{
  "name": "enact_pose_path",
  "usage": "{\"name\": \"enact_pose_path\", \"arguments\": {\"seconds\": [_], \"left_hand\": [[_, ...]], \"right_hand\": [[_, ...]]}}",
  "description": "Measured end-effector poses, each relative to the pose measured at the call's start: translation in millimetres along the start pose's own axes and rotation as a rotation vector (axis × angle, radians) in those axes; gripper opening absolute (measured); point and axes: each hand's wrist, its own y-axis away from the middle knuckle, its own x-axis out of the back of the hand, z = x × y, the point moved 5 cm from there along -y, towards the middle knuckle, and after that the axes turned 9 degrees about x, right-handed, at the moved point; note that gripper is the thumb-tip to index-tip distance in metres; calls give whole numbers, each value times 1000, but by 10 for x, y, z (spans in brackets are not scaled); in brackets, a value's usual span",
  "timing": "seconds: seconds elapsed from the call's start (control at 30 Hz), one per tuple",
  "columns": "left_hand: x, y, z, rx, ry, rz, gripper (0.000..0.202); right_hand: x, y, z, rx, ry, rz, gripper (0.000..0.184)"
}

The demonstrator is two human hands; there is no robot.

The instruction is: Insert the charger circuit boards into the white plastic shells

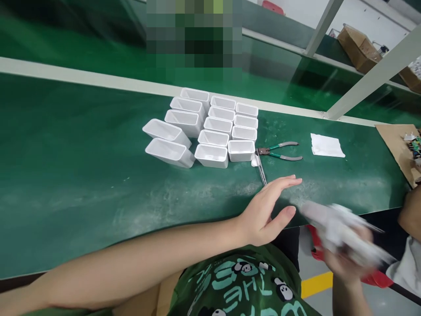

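My left hand [263, 215] hovers over the table's front edge with its fingers stretched out and the thumb apart, holding nothing. To its right, my right hand [345, 261] grips a white object [337, 228], smeared by motion so that its kind cannot be told. Just beyond my left fingers lie metal tweezers [262, 172], with a small white piece [255, 161] beside them. Diagonal cutting pliers [279, 150] with green and grey handles rest farther back, their jaws near the tweezers. Several white plastic bins [211, 156] stand in rows left of the pliers.
A folded white cloth or paper [326, 145] lies right of the pliers on the green table [82, 184]. Cardboard [394, 145] with circuit boards is at the right edge. A neighbouring person's arm [411, 215] shows there. A pale frame post [371, 74] rises behind.
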Motion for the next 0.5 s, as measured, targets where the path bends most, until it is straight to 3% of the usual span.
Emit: {"name": "enact_pose_path", "arguments": {"seconds": [0.1, 0.17, 0.23, 0.33, 0.4, 0.5], "left_hand": [[9, 1, 10, 10, -25, 14, 41], [12, 3, 13, -8, -43, 21, 42], [4, 10, 36, -96, -64, 16, 47], [-39, 39, 99, -306, -144, -22, 59], [-61, 57, 121, -393, -214, -26, 65], [-40, 60, 127, -420, -267, 47, 67]], "right_hand": [[-150, -34, 50, 98, 6, -164, 34], [-219, -39, 66, 96, 0, -202, 46], [-205, -56, 34, -13, -98, -50, 49], [-192, -60, -85, -285, -426, 352, 38], [-337, -98, -206, -395, -649, 391, 25], [-568, -161, -319, -453, -879, 300, 31]]}}
